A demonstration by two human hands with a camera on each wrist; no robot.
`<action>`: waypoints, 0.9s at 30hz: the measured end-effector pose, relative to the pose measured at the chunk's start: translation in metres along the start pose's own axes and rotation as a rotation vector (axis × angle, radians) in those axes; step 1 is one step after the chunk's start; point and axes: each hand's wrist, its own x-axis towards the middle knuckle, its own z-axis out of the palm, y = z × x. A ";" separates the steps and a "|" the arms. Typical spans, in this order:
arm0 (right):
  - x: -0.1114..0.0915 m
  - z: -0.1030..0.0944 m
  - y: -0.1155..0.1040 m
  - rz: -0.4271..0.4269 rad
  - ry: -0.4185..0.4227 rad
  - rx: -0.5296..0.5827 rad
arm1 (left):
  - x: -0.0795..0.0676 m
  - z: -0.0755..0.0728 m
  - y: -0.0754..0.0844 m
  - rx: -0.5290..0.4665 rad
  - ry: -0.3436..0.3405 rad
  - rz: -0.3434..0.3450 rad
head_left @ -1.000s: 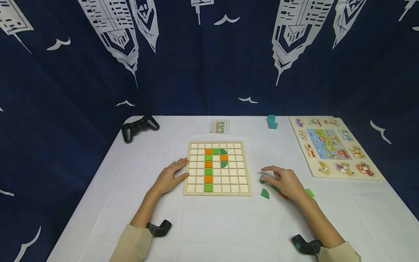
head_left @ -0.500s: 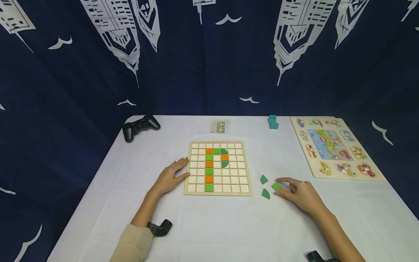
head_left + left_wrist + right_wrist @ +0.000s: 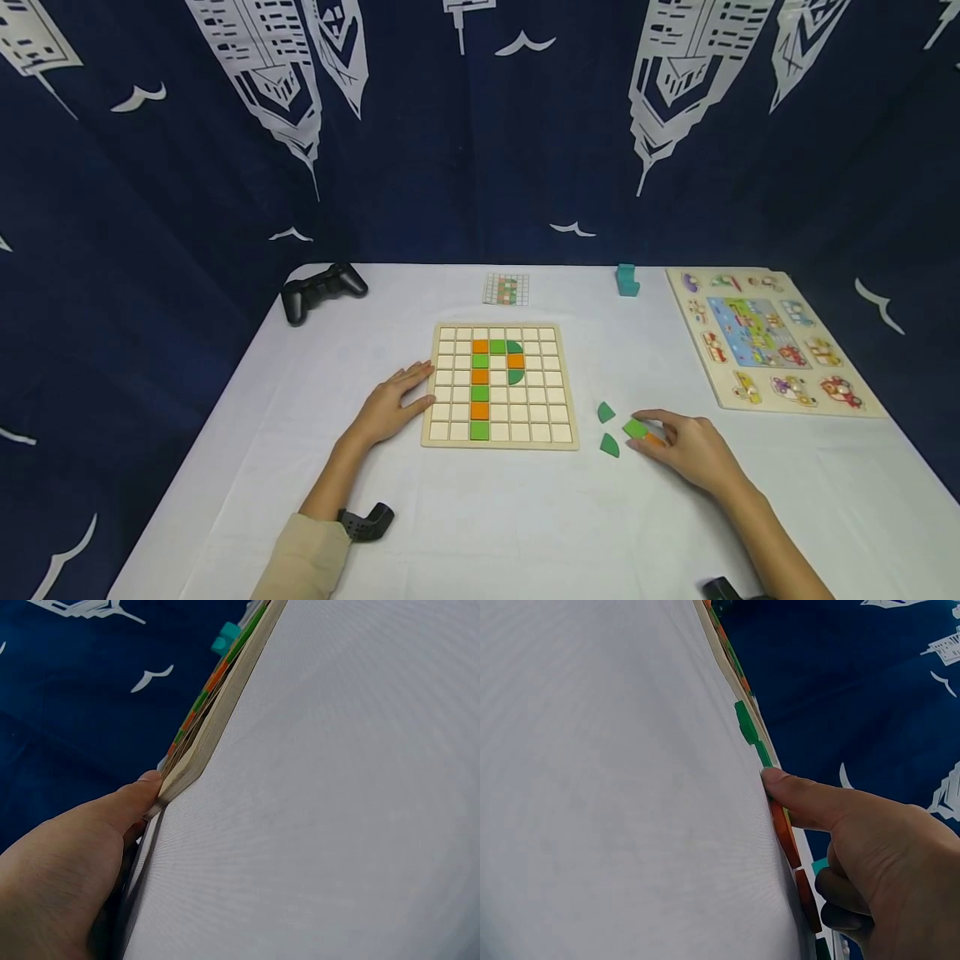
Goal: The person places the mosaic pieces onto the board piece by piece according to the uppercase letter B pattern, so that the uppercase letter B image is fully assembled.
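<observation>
My left hand (image 3: 390, 408) lies flat on the cloth with straight fingers, its fingertips and thumb at the left edge of the wooden grid board (image 3: 538, 414). Orange and green squares and two dark green quarter-round tiles sit in the board's cells, forming a P-like shape. Right of the board, my right hand (image 3: 697, 450) pinches a light green square tile (image 3: 635, 427) between thumb and index finger, low over the table. An orange tile (image 3: 655, 439) shows beside the thumb, partly hidden. Two dark green quarter-round tiles (image 3: 605, 412) lie left of this hand. The right wrist view shows the thumb (image 3: 810, 796) along the row of tiles.
A small printed pattern card (image 3: 506, 289) lies behind the board. At the back left is a black game controller (image 3: 322, 292). A teal block (image 3: 627, 280) stands at the back, left of a wooden picture puzzle (image 3: 723, 392).
My right hand has drawn back to the right and nearer, away from the quarter-round tile, and its fingers have come around the light green square. The left hand has stayed put.
</observation>
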 end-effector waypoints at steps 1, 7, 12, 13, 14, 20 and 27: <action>0.000 0.000 0.000 -0.005 0.004 0.000 | 0.000 0.000 0.000 0.000 0.001 0.001; 0.001 0.000 0.000 -0.017 0.011 0.039 | 0.001 -0.001 -0.001 -0.002 0.001 0.007; 0.002 0.000 0.001 -0.036 0.008 0.069 | 0.001 -0.001 -0.001 -0.005 -0.002 -0.002; 0.002 0.000 0.001 -0.045 0.012 0.071 | 0.000 -0.001 -0.001 -0.005 -0.002 -0.002; 0.002 0.000 0.001 -0.058 0.017 0.072 | 0.000 -0.001 0.000 -0.004 -0.002 -0.004; 0.012 0.002 -0.004 -0.103 0.031 0.098 | 0.001 -0.002 0.001 -0.008 0.007 0.013; 0.033 0.016 -0.029 -0.108 -0.053 0.143 | -0.001 -0.002 0.002 -0.010 -0.003 -0.006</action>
